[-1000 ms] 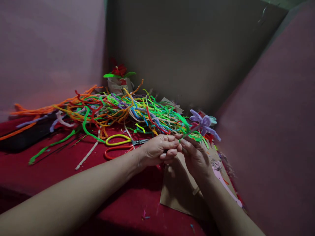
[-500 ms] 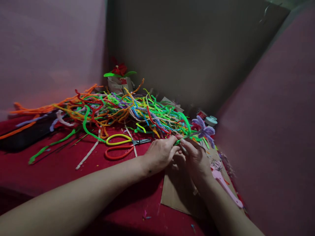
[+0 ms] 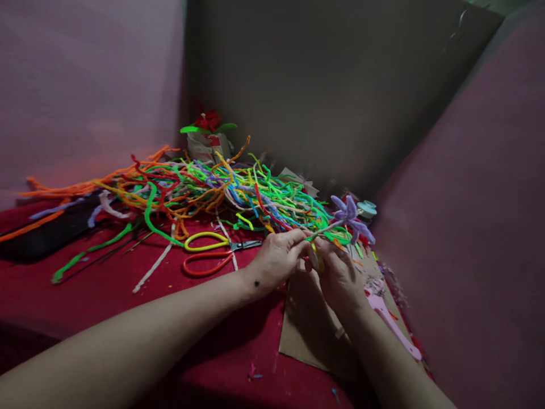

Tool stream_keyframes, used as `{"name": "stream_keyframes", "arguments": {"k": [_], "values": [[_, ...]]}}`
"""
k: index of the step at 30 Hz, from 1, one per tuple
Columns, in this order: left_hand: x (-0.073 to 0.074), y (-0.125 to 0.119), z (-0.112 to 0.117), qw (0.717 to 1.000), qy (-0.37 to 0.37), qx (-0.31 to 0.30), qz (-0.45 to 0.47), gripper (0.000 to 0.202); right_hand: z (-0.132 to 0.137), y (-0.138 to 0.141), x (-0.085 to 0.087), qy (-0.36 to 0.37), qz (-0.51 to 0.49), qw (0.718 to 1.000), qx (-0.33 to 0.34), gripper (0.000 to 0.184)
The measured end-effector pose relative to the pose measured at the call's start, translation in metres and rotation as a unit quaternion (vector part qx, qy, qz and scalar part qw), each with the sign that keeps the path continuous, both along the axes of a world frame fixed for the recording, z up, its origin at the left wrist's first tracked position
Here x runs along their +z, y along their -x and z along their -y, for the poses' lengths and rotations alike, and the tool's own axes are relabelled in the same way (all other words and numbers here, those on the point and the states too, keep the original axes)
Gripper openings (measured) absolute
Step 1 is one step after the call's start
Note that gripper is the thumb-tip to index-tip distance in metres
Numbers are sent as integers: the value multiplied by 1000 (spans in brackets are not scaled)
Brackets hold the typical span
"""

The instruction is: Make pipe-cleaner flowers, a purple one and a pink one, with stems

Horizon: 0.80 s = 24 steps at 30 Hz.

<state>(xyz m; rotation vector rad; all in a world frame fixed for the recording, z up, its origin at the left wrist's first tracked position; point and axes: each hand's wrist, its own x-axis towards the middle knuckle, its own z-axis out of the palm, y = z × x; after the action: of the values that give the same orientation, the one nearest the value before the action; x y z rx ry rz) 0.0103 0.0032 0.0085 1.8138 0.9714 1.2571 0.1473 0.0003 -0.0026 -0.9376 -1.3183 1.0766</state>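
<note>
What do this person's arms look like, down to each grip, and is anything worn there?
No sleeve shows on the left arm or right arm; no watch either. The left grip and right grip wear no glove, and no ring is visible. A small dark spot marks the left wrist.

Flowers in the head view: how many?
2 that I can make out: a purple flower just beyond the right hand, and a red flower behind the fuzzy strands. More may be hidden in the clutter.
</note>
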Motion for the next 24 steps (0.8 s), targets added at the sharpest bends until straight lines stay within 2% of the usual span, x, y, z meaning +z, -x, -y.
{"name": "stream_keyframes", "arguments": {"k": [5,13,15,19,21,23,24], "values": [[5,-3,0,987,101,-65,109,17,-3,-4,-2,-9,15,1000,-6,18],[5,-5,1,944,227,-125,206,24,0,-3,6,-1,21,1000,-17,19],[4,-3,0,922,256,-162,239,25,-1,-3,8,0,19,1000,-13,18],[2,3,-4,849,338,-278,297,18,-3,-6,5,-6,-35,999,21,11],[2,6,-5,822,365,-317,300,13,-4,-7,4,-12,-43,998,33,11],[3,6,-6,824,364,-324,289,13,-4,-6,3,-9,-45,999,25,10],[3,6,-6,839,350,-313,274,16,-4,-6,4,-6,-48,999,19,10]]}}
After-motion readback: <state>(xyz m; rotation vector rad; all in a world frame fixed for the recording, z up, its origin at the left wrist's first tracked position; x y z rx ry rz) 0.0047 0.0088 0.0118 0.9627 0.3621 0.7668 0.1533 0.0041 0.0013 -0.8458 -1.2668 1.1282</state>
